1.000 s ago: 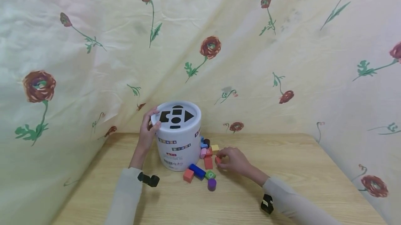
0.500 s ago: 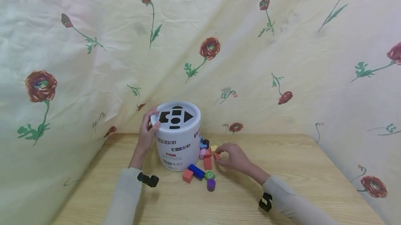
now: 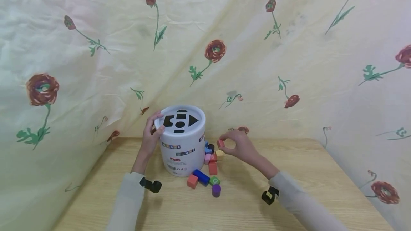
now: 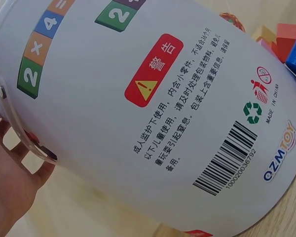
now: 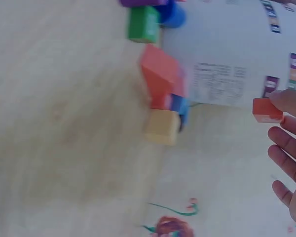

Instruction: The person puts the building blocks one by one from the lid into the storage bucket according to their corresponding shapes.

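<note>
1. Tabletop (image 3: 295,188) of pale wood carries everything, with floral cloth (image 3: 250,59) hung behind it.
2. White toy bucket (image 3: 183,143) stands upright on the wood, its long axis vertical. Its lid (image 3: 187,120) faces up, and the triangular hole (image 3: 193,120) in it points towards my right.
3. My right hand (image 3: 242,147) is in the air right of the bucket, well apart from the other. Thumb and forefinger pinch the small red block (image 5: 267,110); the remaining fingers are loosely bent, holding nothing.
4. My left hand (image 3: 151,140) is clamped on the bucket's rim at its left side, thumb over the nearer part, fingertips over the farther.
5. Loose pieces lie between bucket and right arm: the blue cylinder (image 3: 201,177), red cube (image 3: 192,181), green block (image 3: 214,180), purple cylinder (image 3: 216,190) and yellow block (image 3: 219,155) among them.
6. Smallest, and what I judge any move turns on: the pinched block is right of the lid and lower in the head view, so the holes lie leftward and up from it. The right hand has it; the left is across the bucket. Its free end points towards the bucket (my thumb covers the other, so I cannot be sure of its long axis).
</note>
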Motion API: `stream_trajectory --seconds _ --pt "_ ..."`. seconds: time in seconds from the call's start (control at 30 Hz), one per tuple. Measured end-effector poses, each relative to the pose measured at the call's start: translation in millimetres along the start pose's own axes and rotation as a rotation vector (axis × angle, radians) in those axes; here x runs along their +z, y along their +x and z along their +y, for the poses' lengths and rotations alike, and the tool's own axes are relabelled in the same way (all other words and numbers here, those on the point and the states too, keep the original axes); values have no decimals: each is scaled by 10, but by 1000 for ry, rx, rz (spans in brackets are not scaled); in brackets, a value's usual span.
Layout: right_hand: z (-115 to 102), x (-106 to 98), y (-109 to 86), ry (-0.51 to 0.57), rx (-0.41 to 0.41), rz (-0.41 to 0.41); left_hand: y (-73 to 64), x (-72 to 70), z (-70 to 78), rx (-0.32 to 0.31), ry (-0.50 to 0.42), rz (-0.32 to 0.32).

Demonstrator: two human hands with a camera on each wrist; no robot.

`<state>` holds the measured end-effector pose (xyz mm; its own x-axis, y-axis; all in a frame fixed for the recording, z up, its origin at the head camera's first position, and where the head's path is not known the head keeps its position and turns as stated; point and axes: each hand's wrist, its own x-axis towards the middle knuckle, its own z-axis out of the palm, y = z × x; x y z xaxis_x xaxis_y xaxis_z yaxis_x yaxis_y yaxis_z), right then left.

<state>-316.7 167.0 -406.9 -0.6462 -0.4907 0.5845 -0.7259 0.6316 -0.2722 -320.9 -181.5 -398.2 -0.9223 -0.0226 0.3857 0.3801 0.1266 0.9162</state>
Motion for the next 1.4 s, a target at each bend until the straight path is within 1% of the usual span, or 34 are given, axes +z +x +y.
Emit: stream_trajectory --seconds 0.1,0.2,0.3,0.4,0.5,0.63,0.77,0.93,1.07,1.23,1.4 --pt "-44 -76 102 12 1 14 42 -36 -113 2 21 -1" --pt "-101 -145 204 44 13 17 59 -76 -143 13 44 -5" --pt "-169 -203 314 76 8 21 64 -120 -132 18 77 -22" --pt "-236 -254 427 98 -14 32 74 -166 -104 22 113 -39" --pt "-308 -304 539 120 -37 46 91 -204 -68 41 140 -62" --pt "-413 -369 664 155 -42 44 116 -234 -15 81 178 -98" --pt "-527 -408 774 202 -20 5 121 -242 34 109 196 -132" --pt "-636 -393 915 244 13 -69 112 -224 52 89 178 -149" --pt "-701 -352 1012 279 12 -126 119 -188 33 73 170 -139" --pt "-765 -264 1126 296 11 -195 126 -169 1 74 150 -120" --pt "-812 -171 1190 320 -3 -255 115 -159 -27 68 134 -99"
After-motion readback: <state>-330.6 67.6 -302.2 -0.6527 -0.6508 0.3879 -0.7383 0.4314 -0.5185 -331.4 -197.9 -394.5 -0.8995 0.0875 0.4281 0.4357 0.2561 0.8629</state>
